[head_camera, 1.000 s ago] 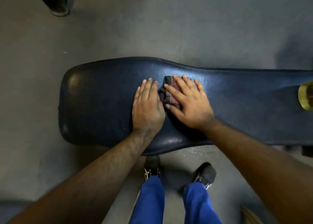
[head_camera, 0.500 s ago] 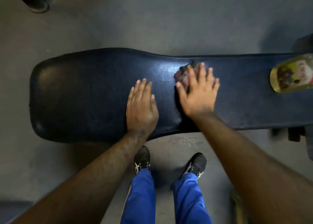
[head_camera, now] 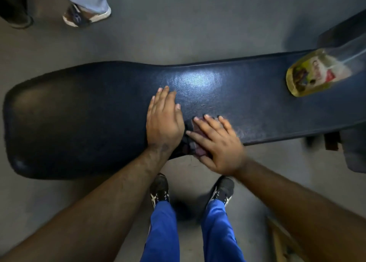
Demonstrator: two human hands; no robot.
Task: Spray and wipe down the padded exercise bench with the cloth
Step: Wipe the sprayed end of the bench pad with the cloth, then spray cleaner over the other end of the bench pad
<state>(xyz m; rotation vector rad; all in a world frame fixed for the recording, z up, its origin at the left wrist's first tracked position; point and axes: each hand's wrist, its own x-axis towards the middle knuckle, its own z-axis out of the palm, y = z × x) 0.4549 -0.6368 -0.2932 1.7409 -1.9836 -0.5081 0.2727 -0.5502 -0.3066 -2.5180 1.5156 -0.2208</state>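
Observation:
A dark blue padded bench (head_camera: 79, 123) stretches across the view from left to right. My left hand (head_camera: 163, 121) lies flat on its middle, fingers together, holding nothing. My right hand (head_camera: 216, 145) presses flat on a dark reddish cloth (head_camera: 191, 146) at the bench's near edge, just right of the left hand. Most of the cloth is hidden under the palm. A bottle of yellowish liquid with a printed label (head_camera: 315, 73) lies on the bench at the far right.
Grey floor surrounds the bench. My two black shoes (head_camera: 159, 189) and blue trouser legs stand close to the near edge. Another person's shoe and trouser leg (head_camera: 85, 14) are at the top left. A wooden piece (head_camera: 283, 240) sits at the bottom right.
My right hand has dragged the cloth from the far side of the bench back to the near edge. My left hand has stayed planted. The view has shifted, showing more of the bottle.

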